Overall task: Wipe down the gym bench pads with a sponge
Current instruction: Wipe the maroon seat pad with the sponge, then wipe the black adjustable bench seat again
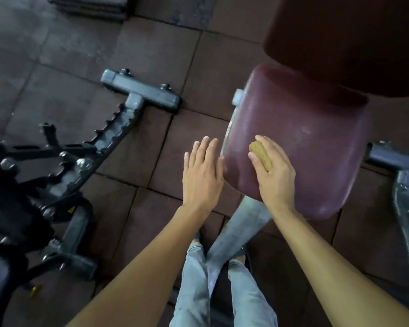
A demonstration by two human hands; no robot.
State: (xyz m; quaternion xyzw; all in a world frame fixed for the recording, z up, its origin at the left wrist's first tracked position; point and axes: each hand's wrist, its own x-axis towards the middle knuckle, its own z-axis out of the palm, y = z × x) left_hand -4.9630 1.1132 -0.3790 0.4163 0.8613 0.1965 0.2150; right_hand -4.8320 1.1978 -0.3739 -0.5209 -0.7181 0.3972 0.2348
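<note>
The maroon seat pad [300, 138] of a gym bench fills the right of the head view, with the darker back pad [345, 43] rising behind it. My right hand [273, 171] grips a tan sponge [260, 155] and holds it down on the seat pad's near left part. Beside the pad's left edge is my left hand [202, 171], fingers straight and together; its thumb side touches the pad's rim.
The bench's grey steel beam [236, 234] runs down between my legs in light jeans. To the left stands another bench's dark frame with a toothed adjuster [113, 135] and floor bar [142, 90]. More metal frame [406, 208] is at the right edge. Dark rubber tiles cover the floor.
</note>
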